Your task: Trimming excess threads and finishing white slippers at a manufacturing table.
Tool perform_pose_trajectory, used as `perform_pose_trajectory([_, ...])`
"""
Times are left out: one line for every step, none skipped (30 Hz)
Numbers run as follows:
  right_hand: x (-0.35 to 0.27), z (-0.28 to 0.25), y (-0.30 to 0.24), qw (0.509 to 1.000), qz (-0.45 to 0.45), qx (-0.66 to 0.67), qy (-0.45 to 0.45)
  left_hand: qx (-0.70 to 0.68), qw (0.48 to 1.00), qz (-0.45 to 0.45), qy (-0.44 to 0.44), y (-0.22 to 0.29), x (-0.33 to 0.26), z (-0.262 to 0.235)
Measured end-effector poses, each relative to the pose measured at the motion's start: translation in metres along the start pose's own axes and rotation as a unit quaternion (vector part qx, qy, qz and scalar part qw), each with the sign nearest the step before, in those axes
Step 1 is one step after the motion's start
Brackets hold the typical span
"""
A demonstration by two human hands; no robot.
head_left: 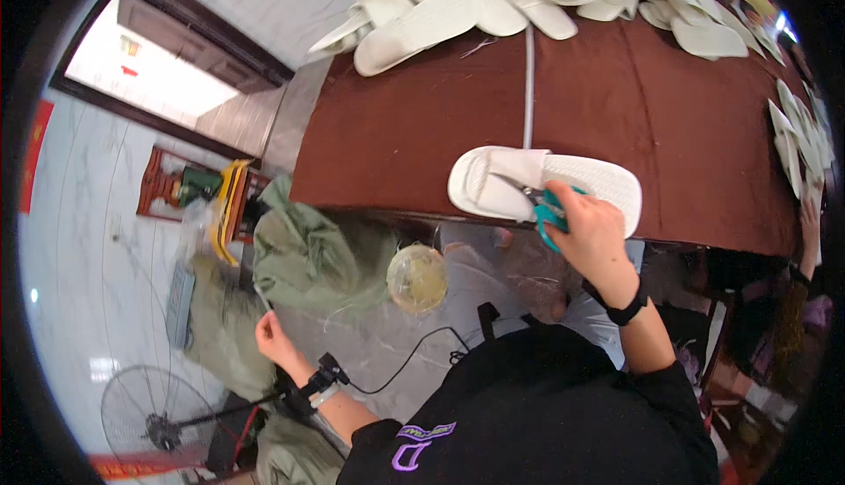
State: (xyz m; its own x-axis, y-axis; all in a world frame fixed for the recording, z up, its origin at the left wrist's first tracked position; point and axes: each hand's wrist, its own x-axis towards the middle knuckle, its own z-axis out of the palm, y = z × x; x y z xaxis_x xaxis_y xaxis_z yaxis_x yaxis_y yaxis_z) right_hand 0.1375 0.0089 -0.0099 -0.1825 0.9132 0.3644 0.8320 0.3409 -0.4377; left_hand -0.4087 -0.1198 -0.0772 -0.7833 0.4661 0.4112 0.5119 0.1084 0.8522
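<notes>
My right hand (591,230) grips a pair of scissors (551,212) by the teal handles. Their dark blades point left, against the strap of a white slipper (607,187) that lies on its sole near the table's front edge. Well off to the left, below the level of the tabletop, my left hand (275,341) is closed in a pinch. From its fingertips a thin pale strip (260,297) sticks up; its exact kind is too small to make out.
White slippers (422,27) are heaped along the far side of the brown-covered table (414,124), with more at the right (792,137). Another person's hand (810,219) is at the right edge. Green sacks (308,256), a round tub (417,278) and a fan (158,428) stand left.
</notes>
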Motion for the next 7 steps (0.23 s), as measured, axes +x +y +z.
perform_pose_trajectory([0.001,-0.003,-0.003,1.0,0.005,0.013,0.009,-0.018,1.0,-0.007,0.005,-0.016,-0.003,0.003])
perform_pose_trajectory([0.0,-0.001,0.0,1.0,0.016,0.014,0.003,-0.05,0.995,-0.085,-0.01,-0.02,-0.009,0.005])
perform_pose_trajectory([0.0,0.001,0.002,1.0,0.027,0.015,-0.002,-0.083,0.983,-0.161,-0.025,-0.023,-0.015,0.009])
perform_pose_trajectory([0.002,-0.001,0.0,0.999,0.023,0.028,0.017,-0.079,0.983,-0.166,-0.02,-0.03,-0.021,0.018])
perform_pose_trajectory([0.002,-0.002,-0.001,0.999,0.018,0.031,0.01,-0.154,0.967,-0.202,-0.033,-0.036,-0.027,0.026])
perform_pose_trajectory([0.002,-0.003,-0.001,0.998,0.032,0.048,0.017,-0.229,0.943,-0.236,-0.045,-0.042,-0.03,0.032])
perform_pose_trajectory([0.001,-0.004,0.001,0.997,0.049,0.063,0.025,-0.267,0.932,-0.238,-0.061,-0.049,-0.032,0.038])
